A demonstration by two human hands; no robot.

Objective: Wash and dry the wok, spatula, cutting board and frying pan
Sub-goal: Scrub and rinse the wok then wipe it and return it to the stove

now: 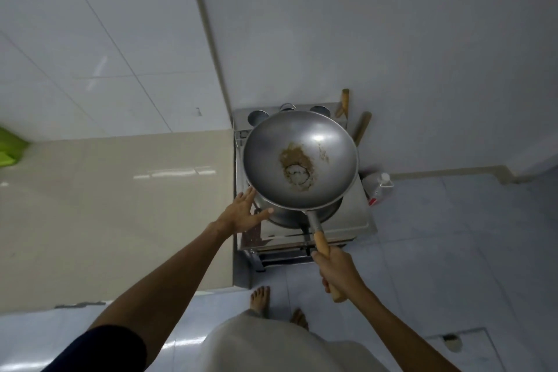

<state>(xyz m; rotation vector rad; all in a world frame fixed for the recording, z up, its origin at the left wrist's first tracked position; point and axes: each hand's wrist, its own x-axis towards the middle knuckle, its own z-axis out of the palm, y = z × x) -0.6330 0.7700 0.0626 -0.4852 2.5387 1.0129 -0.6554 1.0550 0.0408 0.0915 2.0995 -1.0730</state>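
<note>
Currently the wok (pixel 302 160) is held clear above the stove (pixel 353 217), its bowl facing up, with brown residue (pixel 297 166) in the bottom. Risk: the whole load hangs from a single grip on the wooden handle (pixel 320 246); the bowl could roll or dip, spilling residue or striking the dark ring (pixel 329 213) beneath it. Risk: a plastic bottle (pixel 379 187) on the floor stands near a rightward swing. Right hand (pixel 335 269): fingers wrapped round the handle, arm extended. Left hand (pixel 241 211): fingers straight and spread at the lower-left rim; contact cannot be confirmed
</note>
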